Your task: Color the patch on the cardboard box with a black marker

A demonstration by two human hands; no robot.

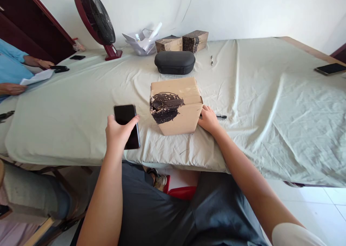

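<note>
Head view: my left hand (117, 132) has hold of a phone (124, 112), thumb bent across to its right edge, fingers mostly hidden; I cannot tell if it is lifted. My right hand (209, 120) is at the right side of the box (178, 107), fingertips hidden, so I cannot tell how far it closes. The box stands between my hands on the cloth (254, 91), black scribble on its left. Just beyond my right hand a pen (221, 116) juts out. Behind the box lies a black case (175, 64).
</note>
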